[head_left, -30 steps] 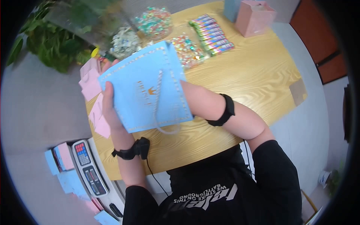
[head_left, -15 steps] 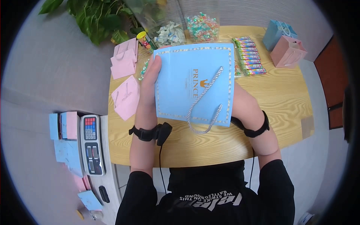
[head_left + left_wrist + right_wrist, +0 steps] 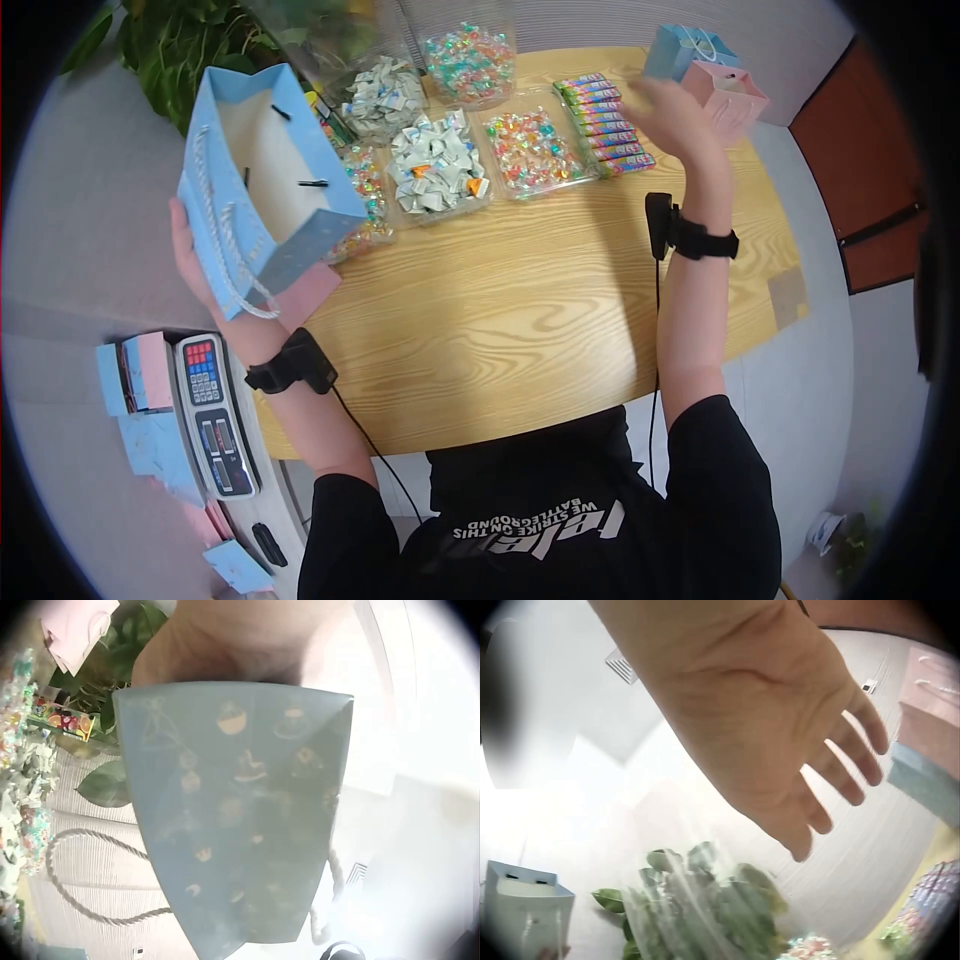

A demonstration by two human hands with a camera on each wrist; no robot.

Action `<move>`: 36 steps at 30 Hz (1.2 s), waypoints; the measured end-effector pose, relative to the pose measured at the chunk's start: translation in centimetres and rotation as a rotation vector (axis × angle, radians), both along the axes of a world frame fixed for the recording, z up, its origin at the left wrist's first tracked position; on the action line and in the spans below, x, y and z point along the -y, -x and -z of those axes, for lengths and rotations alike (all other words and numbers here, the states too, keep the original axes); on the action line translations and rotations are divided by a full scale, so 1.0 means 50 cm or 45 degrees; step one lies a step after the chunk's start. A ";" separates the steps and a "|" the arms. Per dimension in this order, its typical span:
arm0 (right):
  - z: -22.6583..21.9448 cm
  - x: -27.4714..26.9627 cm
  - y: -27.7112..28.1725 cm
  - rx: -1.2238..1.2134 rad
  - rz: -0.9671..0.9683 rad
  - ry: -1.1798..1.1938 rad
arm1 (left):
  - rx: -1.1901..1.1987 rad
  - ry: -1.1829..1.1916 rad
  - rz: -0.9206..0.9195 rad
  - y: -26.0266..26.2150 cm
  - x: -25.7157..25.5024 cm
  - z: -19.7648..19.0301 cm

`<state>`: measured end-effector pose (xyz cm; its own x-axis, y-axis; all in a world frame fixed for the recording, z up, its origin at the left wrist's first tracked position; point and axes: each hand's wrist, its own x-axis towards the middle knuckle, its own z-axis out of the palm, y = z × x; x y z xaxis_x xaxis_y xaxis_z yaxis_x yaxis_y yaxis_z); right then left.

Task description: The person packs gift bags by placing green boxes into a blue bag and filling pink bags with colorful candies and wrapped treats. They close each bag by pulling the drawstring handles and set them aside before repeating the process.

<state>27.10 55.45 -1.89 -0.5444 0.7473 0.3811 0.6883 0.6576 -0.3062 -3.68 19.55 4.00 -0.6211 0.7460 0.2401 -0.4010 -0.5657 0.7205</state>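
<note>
My left hand (image 3: 190, 255) holds an opened light-blue paper gift bag (image 3: 262, 180) up over the table's left edge, mouth toward the camera, its rope handle (image 3: 228, 262) hanging down. In the left wrist view the bag's patterned bottom (image 3: 236, 810) fills the frame with my hand (image 3: 247, 637) behind it. My right hand (image 3: 668, 105) is raised, empty, fingers spread, above the rolls of candy (image 3: 603, 120) at the table's far right. The right wrist view shows the open palm (image 3: 780, 742) in the air.
Trays and jars of wrapped sweets (image 3: 438, 165) line the far side of the wooden table (image 3: 520, 320). A blue bag (image 3: 682, 48) and a pink bag (image 3: 728, 95) stand at the far right. A scale (image 3: 215, 420) and flat bags sit at left. A plant (image 3: 165, 50) is behind.
The flat blue bag held in both hands has been opened out and carried left by my left hand. My right hand let go and rose to the far right.
</note>
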 end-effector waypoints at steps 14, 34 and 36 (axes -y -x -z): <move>0.069 -0.008 0.013 0.369 0.100 0.382 | 0.117 0.188 0.104 -0.071 -0.079 0.019; 0.037 -0.037 -0.067 0.466 -0.111 0.760 | 0.127 -0.235 0.485 -0.043 -0.066 0.060; -0.005 -0.017 -0.080 0.408 -0.225 0.689 | 0.068 -0.127 0.380 -0.028 -0.069 0.063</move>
<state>31.10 56.32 -1.62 -0.7008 0.6768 -0.2255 0.6961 0.5797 -0.4235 -2.29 22.98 0.83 -0.3920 0.8715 0.2946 -0.5956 -0.4845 0.6407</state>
